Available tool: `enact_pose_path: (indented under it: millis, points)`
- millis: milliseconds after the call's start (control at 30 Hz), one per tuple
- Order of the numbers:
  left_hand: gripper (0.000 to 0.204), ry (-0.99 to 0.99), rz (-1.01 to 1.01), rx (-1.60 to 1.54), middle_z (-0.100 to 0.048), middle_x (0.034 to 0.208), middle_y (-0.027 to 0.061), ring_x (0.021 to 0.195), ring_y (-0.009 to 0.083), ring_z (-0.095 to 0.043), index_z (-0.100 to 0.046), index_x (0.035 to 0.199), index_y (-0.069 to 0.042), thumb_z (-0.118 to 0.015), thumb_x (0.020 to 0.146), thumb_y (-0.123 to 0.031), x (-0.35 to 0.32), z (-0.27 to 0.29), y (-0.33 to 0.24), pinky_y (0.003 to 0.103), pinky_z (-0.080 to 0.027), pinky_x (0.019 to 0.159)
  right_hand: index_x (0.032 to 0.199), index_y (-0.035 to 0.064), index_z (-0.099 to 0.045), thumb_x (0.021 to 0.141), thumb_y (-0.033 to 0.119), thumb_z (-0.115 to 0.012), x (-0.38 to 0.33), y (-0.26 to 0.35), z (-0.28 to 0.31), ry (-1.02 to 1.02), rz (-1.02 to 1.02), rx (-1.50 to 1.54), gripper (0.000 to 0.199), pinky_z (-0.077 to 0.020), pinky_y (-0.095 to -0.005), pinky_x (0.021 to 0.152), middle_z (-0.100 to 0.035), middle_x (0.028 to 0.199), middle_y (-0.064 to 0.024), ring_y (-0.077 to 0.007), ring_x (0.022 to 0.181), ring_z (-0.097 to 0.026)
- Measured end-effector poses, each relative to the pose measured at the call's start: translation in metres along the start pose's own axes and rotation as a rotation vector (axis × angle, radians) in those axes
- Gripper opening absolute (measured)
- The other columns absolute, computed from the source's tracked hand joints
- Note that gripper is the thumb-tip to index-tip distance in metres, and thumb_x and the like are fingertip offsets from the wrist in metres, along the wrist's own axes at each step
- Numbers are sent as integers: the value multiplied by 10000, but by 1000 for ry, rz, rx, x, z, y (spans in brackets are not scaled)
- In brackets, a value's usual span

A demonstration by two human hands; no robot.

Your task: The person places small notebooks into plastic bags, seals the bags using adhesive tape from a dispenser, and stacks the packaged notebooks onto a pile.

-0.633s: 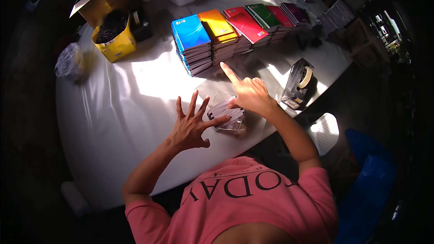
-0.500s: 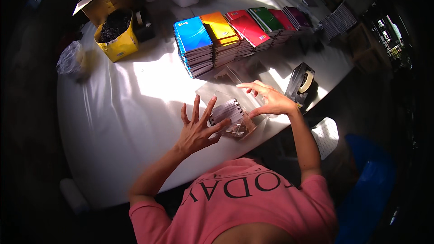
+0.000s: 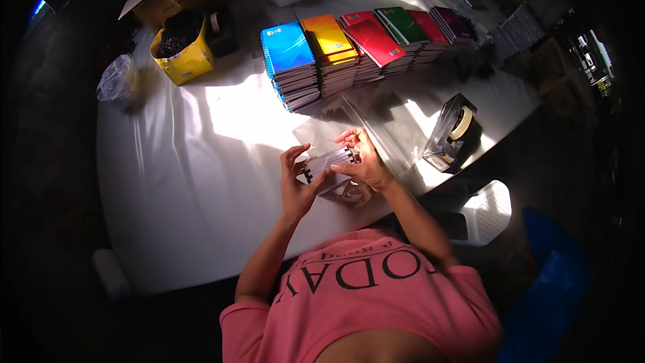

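Observation:
Between my hands is a small stack of spiral-bound notebooks [image 3: 327, 163], its page edges and black bindings facing up. My left hand [image 3: 297, 178] closes on the stack's left end, thumb along its near side. At the right end, my right hand [image 3: 363, 165] wraps round it, fingers on the far corner and thumb in front. Crumpled clear plastic [image 3: 351, 193] bunches below the stack, close to the table's near edge. More clear plastic film [image 3: 386, 136] lies flat just beyond my right hand.
Stacked notebooks in several colours, blue [image 3: 289, 50] at the left end, stand beyond my hands. A tape dispenser [image 3: 451, 133] sits to the right. Far left are a yellow container of dark bits [image 3: 185, 60] and a plastic bag [image 3: 117, 81]. A white stool [image 3: 489, 212] stands beside the table.
Both hands, spread apart on either side of the notebook stack before, have come inward and closed on its ends. The whole view has shifted slightly.

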State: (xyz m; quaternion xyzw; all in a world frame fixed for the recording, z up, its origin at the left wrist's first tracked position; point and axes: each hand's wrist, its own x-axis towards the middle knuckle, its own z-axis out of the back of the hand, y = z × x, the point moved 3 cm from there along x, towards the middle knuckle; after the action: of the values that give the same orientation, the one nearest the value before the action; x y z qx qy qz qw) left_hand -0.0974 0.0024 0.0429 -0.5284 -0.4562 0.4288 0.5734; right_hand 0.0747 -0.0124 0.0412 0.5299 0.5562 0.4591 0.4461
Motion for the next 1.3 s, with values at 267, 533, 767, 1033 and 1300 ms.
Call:
enact_pose_path:
  millis: [267,533,767,1033,1300]
  points:
    - [274,169,342,-111,-646,997,109,994,133,-557,-665,1011,-37,-738,761,-122,24,3,8,261,-475,820,1027,13,-625,664,121,-800,29,13,17,224,-202,-173,417,-475,-257,810,-596,1003,-49,-135,900,-581]
    - [287,88,-317,708,-679,999,-28,1176,206,-458,-689,1018,-142,-721,732,-141,10,-1,-31,364,-252,980,823,147,-673,643,192,-759,9,48,-9,53,302,-974,205,-374,-387,854,-542,1173,-45,-227,1075,-513]
    - [263,196,-443,956,-653,1085,-102,1239,159,-425,-698,998,-256,-739,739,-252,-2,0,-50,441,-192,938,907,169,-671,736,128,-635,-22,61,-32,50,381,-1480,179,-236,-564,924,-345,1423,-5,-215,1245,-360]
    - [258,209,-720,842,-633,1112,-81,1112,125,-532,-699,974,-207,-692,728,-133,-17,-1,-24,410,-271,857,1046,92,-645,801,223,-669,-106,55,139,-1037,151,-1173,279,-389,-374,917,-554,1151,-103,-282,1045,-527]
    - [253,284,-811,708,-628,1014,-29,882,146,-578,-710,925,-166,-706,688,-79,-12,-3,-25,316,-358,734,935,30,-648,873,339,-610,-110,-13,225,-998,-243,296,317,-521,-403,751,-643,896,-87,-212,847,-619]
